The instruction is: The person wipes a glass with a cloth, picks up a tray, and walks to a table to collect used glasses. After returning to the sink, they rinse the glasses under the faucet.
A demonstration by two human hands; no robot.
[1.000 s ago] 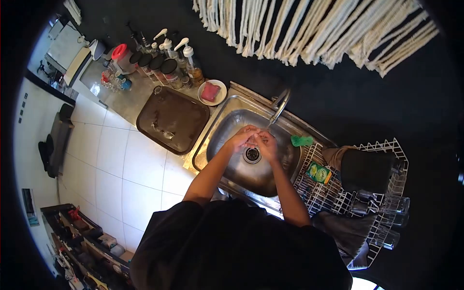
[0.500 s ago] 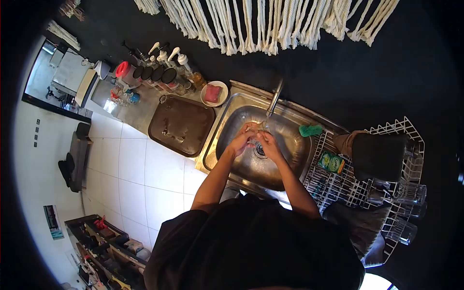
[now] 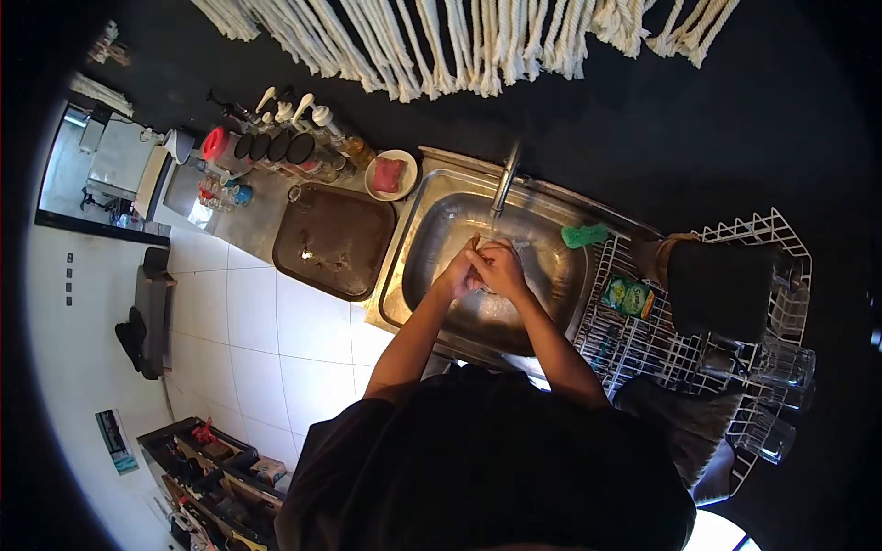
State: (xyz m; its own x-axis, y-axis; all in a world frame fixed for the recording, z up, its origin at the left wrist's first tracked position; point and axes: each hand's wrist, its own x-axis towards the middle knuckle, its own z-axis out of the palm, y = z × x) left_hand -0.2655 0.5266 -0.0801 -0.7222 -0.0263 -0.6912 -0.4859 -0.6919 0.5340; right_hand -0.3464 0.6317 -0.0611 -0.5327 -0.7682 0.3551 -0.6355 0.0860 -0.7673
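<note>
Both my hands are together over the steel sink (image 3: 432, 220), below the tap (image 3: 504, 179). My left hand (image 3: 457, 275) is curled, its fingers partly covered by the other hand. My right hand (image 3: 499, 266) lies across it with bent fingers, the two touching. Something pale or clear shows at the edge of the fingers; whether it is water or a held thing, I cannot make out. Splashed water glints on the sink floor below. A green scrubbing sponge (image 3: 584, 236) rests at the sink's right rim.
Left of the sink are a brown tray (image 3: 335, 241), a white bowl (image 3: 409, 170) with a pink sponge-like block, and several pump bottles (image 3: 323, 119). On the right, a white wire rack (image 3: 634, 344) holds a green packet (image 3: 628, 297), dark cloths (image 3: 684, 418) and clear glasses (image 3: 779, 365).
My hands have come closer together, the right now overlapping the left. More splashed water shows in the sink. The view has shifted slightly.
</note>
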